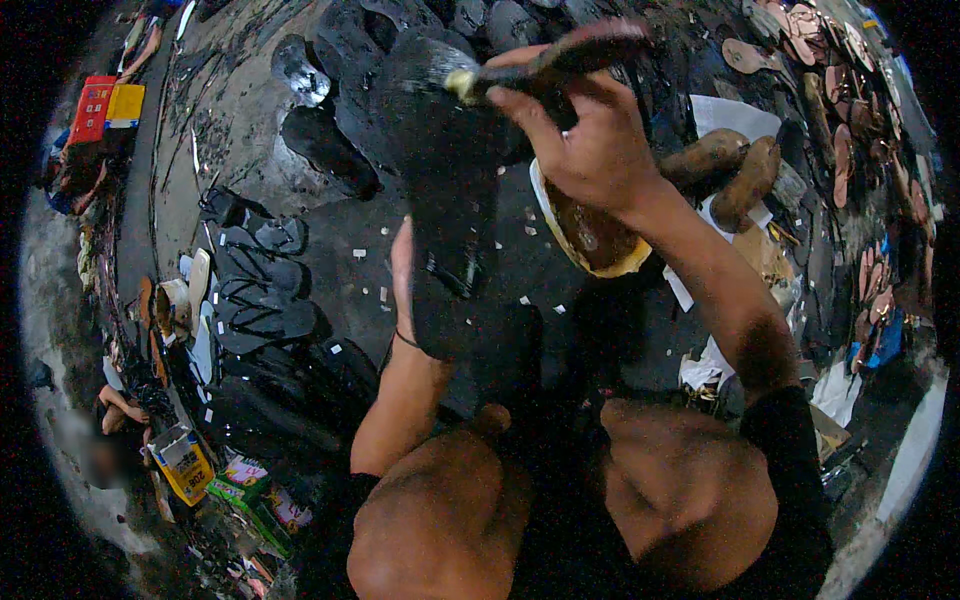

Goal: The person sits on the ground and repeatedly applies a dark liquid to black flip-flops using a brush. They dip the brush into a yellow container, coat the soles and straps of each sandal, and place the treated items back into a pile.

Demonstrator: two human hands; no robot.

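Observation:
My left hand [403, 275] holds up a large black shoe sole [445, 140] by its near part. Most of its fingers are hidden behind the sole; one edge of the hand shows. In my right hand [597, 145] is a brush [520, 75] with a dark handle, blurred by motion. Its pale bristle end rests at or just over the far part of the sole, where a wet shine shows. Below my right hand stands a bowl [600, 252] with a pale, crusted rim and brown, glossy stuff inside.
Black soles [328, 150] lie beyond my hands. Black strapped sandals [265, 290] stand in rows at the left. Brown shoe lasts [745, 180] lie right of the bowl. Pinkish soles [840, 120] are heaped far right. Boxes [180, 462] and another person's arm [122, 408] are at left.

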